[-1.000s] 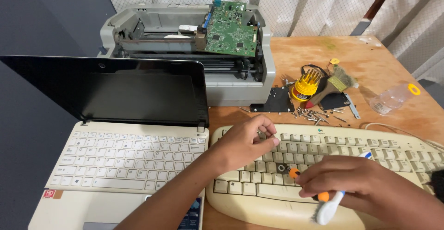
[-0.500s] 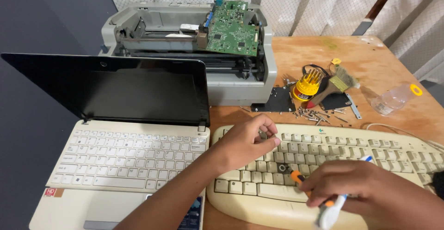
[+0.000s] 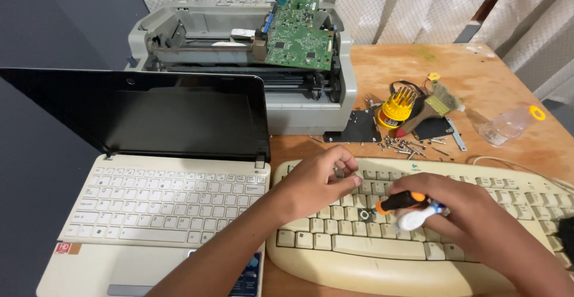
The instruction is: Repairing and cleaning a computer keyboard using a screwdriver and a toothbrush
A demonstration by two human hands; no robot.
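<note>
Right hand (image 3: 472,213) closed around 1 orange-tipped screwdriver (image 3: 399,201) over the beige keyboard (image 3: 418,261), left hand (image 3: 317,180) empty, fingers loosely curled on its keys

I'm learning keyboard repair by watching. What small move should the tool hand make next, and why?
Probably lower the orange-handled screwdriver tip into the bare key socket on the cream keyboard: the right hand holds it just beside that gap, while the left hand steadies the keys.

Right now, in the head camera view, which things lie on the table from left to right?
white laptop → left hand → screwdriver in the right hand → clear plastic bottle
</note>
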